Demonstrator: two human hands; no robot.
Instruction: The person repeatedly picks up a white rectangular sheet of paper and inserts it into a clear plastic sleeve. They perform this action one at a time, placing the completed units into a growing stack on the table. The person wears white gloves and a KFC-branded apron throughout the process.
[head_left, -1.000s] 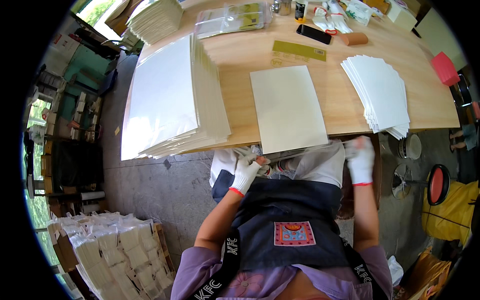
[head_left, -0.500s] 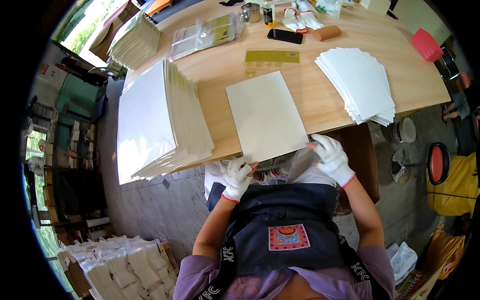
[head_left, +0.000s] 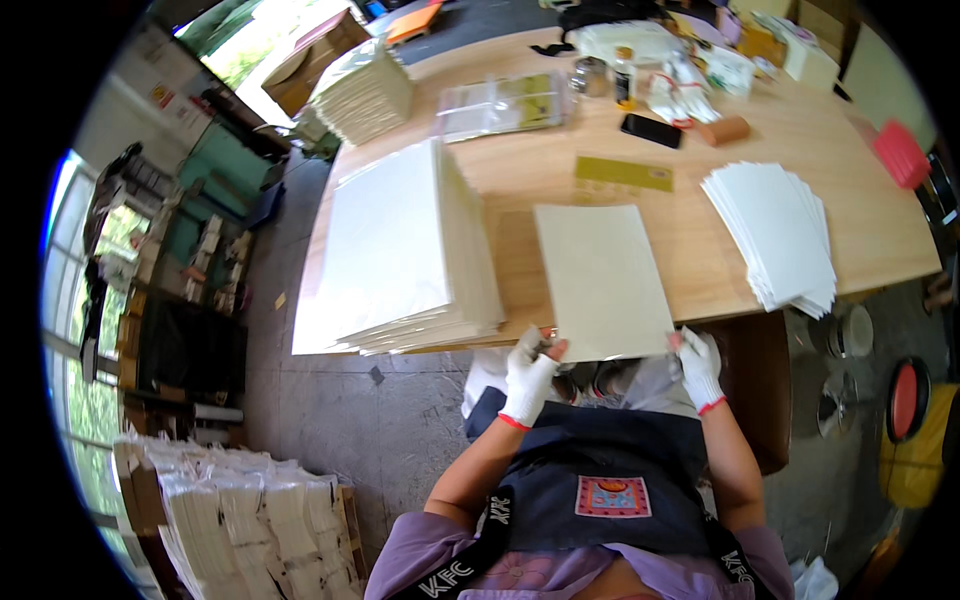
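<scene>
An off-white sheet of card [head_left: 605, 280] lies at the table's front edge, its near end sticking out past the edge. My left hand [head_left: 531, 378], in a white glove with bare fingertips, closes on the sheet's near left corner. At the near right corner, my gloved right hand [head_left: 698, 370] has thumb and fingers pinched on the edge. An olive printed strip [head_left: 623, 175] lies just beyond the sheet's far edge. To the left stands a thick stack of white sheets in clear sleeves [head_left: 388, 245]. A fanned pile of white cards [head_left: 772, 235] rests on the right.
Farther back are a phone [head_left: 651, 131], a brown roll [head_left: 724, 130], a bottle [head_left: 624, 80], gloves [head_left: 680, 92] and a clear packet [head_left: 502, 108]. Another tall stack [head_left: 365, 95] stands far left. A stool [head_left: 906, 398] is on the floor at right.
The view has swung left, so everything sits farther right and lower. My left hand has come up to the sheet's near left corner; the fingers of my right hand have drawn in at the other corner.
</scene>
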